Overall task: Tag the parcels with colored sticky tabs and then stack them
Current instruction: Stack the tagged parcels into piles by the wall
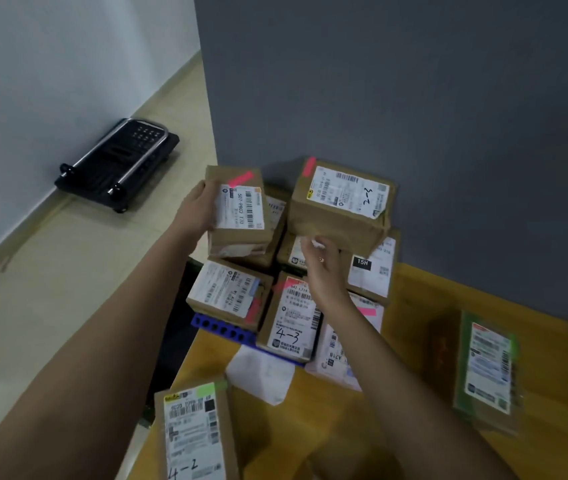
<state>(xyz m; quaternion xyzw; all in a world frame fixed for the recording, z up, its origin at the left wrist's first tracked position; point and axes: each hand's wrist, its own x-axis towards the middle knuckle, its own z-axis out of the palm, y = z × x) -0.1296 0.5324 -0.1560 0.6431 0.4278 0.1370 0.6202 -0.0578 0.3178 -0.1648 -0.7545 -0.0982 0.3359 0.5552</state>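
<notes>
Counts: nine cardboard parcels, e.g. one at top [341,199]; five pink tabs, e.g. [241,178]; two green tabs, e.g. [206,389]; two hands, left [196,209] and right [324,271]; one black trolley [116,164].

left grip [196,208] curled, arm outstretched, right grip [322,268] raised, fingers loosely bent

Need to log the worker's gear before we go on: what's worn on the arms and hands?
Both forearms are bare, with no sleeves in view. Neither the left hand nor the right hand wears a glove. The right hand bears a small ring on one finger. No watch or wristband shows.
</notes>
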